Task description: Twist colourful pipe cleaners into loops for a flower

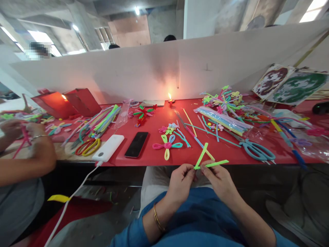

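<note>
no words, numbers or brand marks can be read; the power bank (108, 148), phone (136, 144) and painted sheets (290, 84) show no legible print.

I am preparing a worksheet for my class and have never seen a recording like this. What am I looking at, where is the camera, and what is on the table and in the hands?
There is no machine here. A person works with bare hands, and the one camera sits on their head, looking forward and down. The left hand and right hand pinch a green pipe cleaner between the fingertips, just in front of the red table. On the table lie a pipe-cleaner flower, a black phone, a white power bank, teal scissors, a bundle of pipe cleaners and a lit candle. At the far left, another person's hands work too.
</note>
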`<state>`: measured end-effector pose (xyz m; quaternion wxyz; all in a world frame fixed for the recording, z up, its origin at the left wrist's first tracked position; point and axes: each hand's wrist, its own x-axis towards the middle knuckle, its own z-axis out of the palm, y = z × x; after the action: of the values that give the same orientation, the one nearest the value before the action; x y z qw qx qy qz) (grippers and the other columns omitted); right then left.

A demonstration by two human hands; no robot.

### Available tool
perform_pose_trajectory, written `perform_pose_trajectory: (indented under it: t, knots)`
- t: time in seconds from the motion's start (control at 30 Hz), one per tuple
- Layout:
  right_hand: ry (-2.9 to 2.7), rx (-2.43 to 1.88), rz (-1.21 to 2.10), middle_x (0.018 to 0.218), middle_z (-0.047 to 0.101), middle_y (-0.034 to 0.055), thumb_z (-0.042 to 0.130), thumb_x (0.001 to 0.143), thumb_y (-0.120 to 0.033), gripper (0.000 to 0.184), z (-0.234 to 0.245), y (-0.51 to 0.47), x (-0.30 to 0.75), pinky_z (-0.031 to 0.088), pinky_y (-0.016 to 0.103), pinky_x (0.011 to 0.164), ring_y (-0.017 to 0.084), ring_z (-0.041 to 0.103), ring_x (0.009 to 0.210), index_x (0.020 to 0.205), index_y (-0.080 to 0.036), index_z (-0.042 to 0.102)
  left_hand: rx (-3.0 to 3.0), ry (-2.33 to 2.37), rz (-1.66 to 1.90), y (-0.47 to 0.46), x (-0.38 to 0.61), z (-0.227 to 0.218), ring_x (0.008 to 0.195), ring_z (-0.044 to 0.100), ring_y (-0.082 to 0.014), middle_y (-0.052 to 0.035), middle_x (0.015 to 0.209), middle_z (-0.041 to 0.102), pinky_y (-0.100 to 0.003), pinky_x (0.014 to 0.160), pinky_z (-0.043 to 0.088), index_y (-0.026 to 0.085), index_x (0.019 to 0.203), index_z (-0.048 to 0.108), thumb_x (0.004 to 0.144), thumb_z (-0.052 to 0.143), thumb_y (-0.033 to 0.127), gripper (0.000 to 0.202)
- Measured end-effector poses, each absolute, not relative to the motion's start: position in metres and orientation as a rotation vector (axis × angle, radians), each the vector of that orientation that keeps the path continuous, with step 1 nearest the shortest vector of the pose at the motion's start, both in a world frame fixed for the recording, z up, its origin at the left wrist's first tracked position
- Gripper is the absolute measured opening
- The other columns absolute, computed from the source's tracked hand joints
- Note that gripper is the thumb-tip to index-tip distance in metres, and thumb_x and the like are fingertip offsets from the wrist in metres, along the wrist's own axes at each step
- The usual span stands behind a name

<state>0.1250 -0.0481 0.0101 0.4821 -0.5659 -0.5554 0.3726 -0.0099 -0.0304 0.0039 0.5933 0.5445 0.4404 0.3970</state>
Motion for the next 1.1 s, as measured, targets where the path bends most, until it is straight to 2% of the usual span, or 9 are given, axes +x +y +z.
perform_pose_trajectory:
  t: [0.13, 0.33, 0.43, 0.53, 0.6, 0.77, 0.87, 0.97, 1.1]
  knots:
    - [-1.249, -1.335, 1.004, 0.061, 0.055, 0.0003, 0.051, 0.078, -0.035, 0.022, 0.008, -0.047, 0.124, 0.041, 0.025, 0.056, 0.013, 0.050, 0.058, 0.069, -0.016, 0.056, 0.981, 0.815, 0.873, -0.031, -0.009, 0.007, 0.049, 0.046, -0.0084, 0.0023, 0.051, 0.051, -0.022, 0.054, 0.035, 0.014, 0.067, 0.052, 0.075, 0.054, 0.031, 0.019]
    - [-1.046, -1.160, 1.417, 0.059, 0.054, -0.0018, 0.056, 0.076, -0.036, 0.020, 0.005, -0.049, 0.124, 0.044, 0.024, 0.054, 0.011, 0.052, 0.054, 0.076, -0.016, 0.056, 0.873, 0.614, 0.671, -0.031, -0.013, 0.010, 0.043, 0.048, -0.0093, 0.0018, 0.046, 0.052, -0.023, 0.051, 0.036, 0.013, 0.065, 0.053, 0.065, 0.064, 0.036, 0.025]
    - [-1.003, -1.134, 1.428, 0.064, 0.057, -0.0001, 0.058, 0.075, -0.036, 0.023, 0.007, -0.050, 0.125, 0.045, 0.025, 0.056, 0.012, 0.055, 0.058, 0.083, -0.015, 0.056, 0.912, 0.636, 0.622, -0.029, -0.015, 0.011, 0.046, 0.051, -0.0100, 0.0007, 0.049, 0.054, -0.023, 0.051, 0.035, 0.012, 0.067, 0.054, 0.067, 0.062, 0.037, 0.026]
    - [-1.055, -1.132, 1.448, 0.062, 0.057, -0.0006, 0.053, 0.077, -0.036, 0.023, 0.010, -0.049, 0.126, 0.044, 0.025, 0.049, 0.011, 0.053, 0.049, 0.087, -0.016, 0.054, 0.962, 0.710, 0.627, -0.028, -0.015, 0.012, 0.053, 0.052, -0.0109, -0.0013, 0.055, 0.057, -0.023, 0.055, 0.036, 0.012, 0.069, 0.055, 0.069, 0.060, 0.039, 0.028]
    - [-1.140, -1.188, 1.389, 0.062, 0.058, -0.0007, 0.051, 0.078, -0.034, 0.020, 0.011, -0.048, 0.127, 0.044, 0.026, 0.049, 0.012, 0.052, 0.048, 0.088, -0.017, 0.053, 0.963, 0.748, 0.648, -0.027, -0.015, 0.013, 0.056, 0.051, -0.0106, -0.0017, 0.058, 0.057, -0.023, 0.058, 0.036, 0.012, 0.069, 0.055, 0.068, 0.061, 0.040, 0.028]
    - [-1.463, -1.374, 0.846, 0.084, 0.060, 0.0055, 0.051, 0.077, -0.028, 0.010, 0.008, -0.047, 0.127, 0.046, 0.030, 0.067, 0.017, 0.057, 0.074, 0.076, -0.019, 0.055, 0.921, 0.830, 0.728, -0.028, -0.011, 0.014, 0.056, 0.044, -0.0085, 0.0009, 0.060, 0.052, -0.022, 0.056, 0.032, 0.014, 0.070, 0.054, 0.068, 0.058, 0.036, 0.023]
    - [-1.570, -1.381, 0.674, 0.082, 0.061, 0.0058, 0.049, 0.079, -0.027, 0.011, 0.008, -0.048, 0.126, 0.044, 0.031, 0.072, 0.019, 0.056, 0.078, 0.072, -0.020, 0.055, 0.935, 0.882, 0.768, -0.031, -0.007, 0.012, 0.053, 0.039, -0.0080, 0.0034, 0.058, 0.044, -0.021, 0.052, 0.030, 0.015, 0.068, 0.050, 0.071, 0.053, 0.034, 0.019]
    - [-1.575, -1.364, 0.714, 0.081, 0.062, 0.0057, 0.048, 0.079, -0.028, 0.013, 0.010, -0.048, 0.126, 0.043, 0.030, 0.071, 0.018, 0.056, 0.077, 0.074, -0.019, 0.057, 0.990, 0.912, 0.853, -0.033, -0.005, 0.007, 0.051, 0.030, -0.0068, 0.0054, 0.056, 0.036, -0.020, 0.048, 0.024, 0.016, 0.067, 0.047, 0.075, 0.050, 0.036, 0.021]
    - [-1.440, -1.283, 1.036, 0.077, 0.063, 0.0044, 0.048, 0.080, -0.030, 0.017, 0.011, -0.048, 0.127, 0.044, 0.028, 0.067, 0.017, 0.057, 0.071, 0.080, -0.017, 0.059, 1.038, 0.873, 0.906, -0.036, -0.006, 0.004, 0.049, 0.025, -0.0067, 0.0061, 0.053, 0.032, -0.022, 0.047, 0.019, 0.015, 0.067, 0.048, 0.078, 0.047, 0.041, 0.028]
